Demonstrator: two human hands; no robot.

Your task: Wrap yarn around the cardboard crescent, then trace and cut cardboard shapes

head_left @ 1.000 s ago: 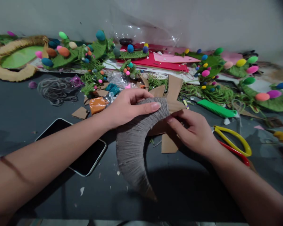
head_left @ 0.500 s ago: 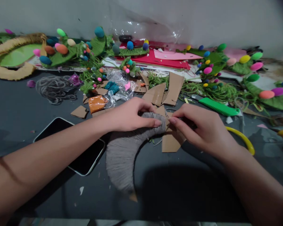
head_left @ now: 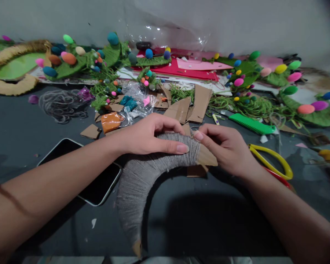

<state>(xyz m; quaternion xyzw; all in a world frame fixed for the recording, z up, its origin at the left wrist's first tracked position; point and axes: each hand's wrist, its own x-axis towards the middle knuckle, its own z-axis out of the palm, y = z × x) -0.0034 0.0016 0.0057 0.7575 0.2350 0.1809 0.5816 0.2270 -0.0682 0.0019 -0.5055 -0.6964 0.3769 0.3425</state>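
Note:
A cardboard crescent [head_left: 134, 190] wound with grey yarn is tilted up off the dark table, its bare cardboard tips showing at both ends. My left hand [head_left: 145, 135] grips its upper arm, thumb on the near face and fingers behind. Beside the right-hand tip, my right hand [head_left: 222, 146] is closed in a pinch at the upper edge of the winding. A thin strand of grey yarn [head_left: 194, 129] shows by its fingertips; the rest of the strand is hidden. Cardboard scraps [head_left: 197, 171] lie beneath the crescent.
A phone [head_left: 99, 187] lies under my left forearm. Yellow-and-red-handled scissors [head_left: 287, 170] lie beside my right wrist, with a green comb [head_left: 251, 124] beyond. Tangled grey yarn [head_left: 62, 104], a cream-wrapped crescent [head_left: 13, 88] and green leaf pieces with coloured balls line the back.
The crescent has lifted and tilted, so its bare right tip now shows. My right hand has shifted slightly left to its upper edge, and more of the scissors is visible.

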